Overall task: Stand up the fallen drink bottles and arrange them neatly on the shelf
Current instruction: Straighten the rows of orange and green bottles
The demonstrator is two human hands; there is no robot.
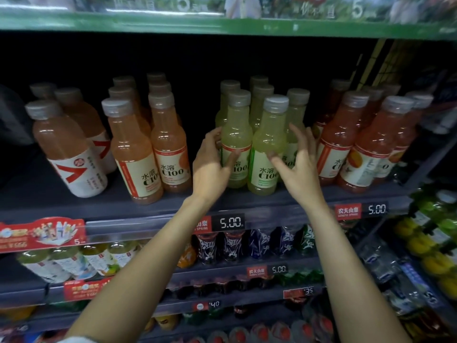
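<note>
Several yellow-green C100 bottles stand upright in the middle of the dark grey shelf [44, 194]. My left hand [210, 167] holds the front left green bottle [236, 129], fingers curled round its left side and thumb across the label. My right hand [298, 162] is at the front right green bottle [268, 134] with spread, loosely bent fingers; the thumb lies against the label and the fingertips are off to the bottle's right. Orange C100 bottles [134, 154] stand upright to the left, and pink-red bottles [333, 137] to the right.
Pale orange bottles with red-and-white labels [65, 149] stand at the far left. A green shelf edge [222, 26] runs overhead. Price tags reading 5.00 [231, 222] line the shelf front. Lower shelves hold more drinks [217, 246], and a side rack of bottles [425, 243] stands at the right.
</note>
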